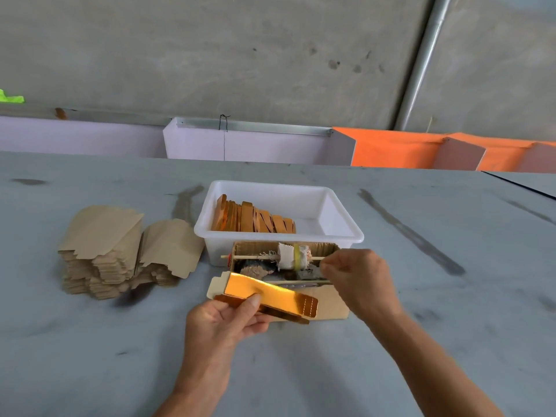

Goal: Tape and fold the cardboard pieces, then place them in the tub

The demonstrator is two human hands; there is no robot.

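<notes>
The cardboard piece (264, 291) I am working on is in my left hand (228, 319), just above the worktop (451, 326) and right in front of me. Its shiny gold face is turned up, folded along its length, with a plain brown tab showing at its left end. My left thumb presses down on the gold face while my curled fingers clamp it from underneath.

My right hand (356, 279) reaches in from the right, thumb and forefinger pinched together at the end of a thin wooden stick (249, 257). Whether they are pinching the stick's tip or a strip of tape I cannot tell. The stick runs across an open cardboard box (334, 302) that sits just behind the gold piece, and it carries a roll wrapped in white cloth (293, 256) with a yellowish band around it. Darker odds and ends lie in the bottom of that box, too murky to name.

Touching the far side of the box is the white plastic tub (346, 233). A row of finished folded pieces (252, 219) stands on edge in its left half, gold-orange and leaning against one another; its right half shows bare white floor.

To the left of the tub, on the worktop, lie two stacks of flat brown cardboard blanks (105, 254), the taller one farther left, the lower one beside the tub's left wall.

Beyond the worktop's far edge stand pale lilac panels (255, 145) and orange panels (397, 150), in front of a grey concrete wall (240, 55) with a grey pipe (421, 64) running up it at the right.
</notes>
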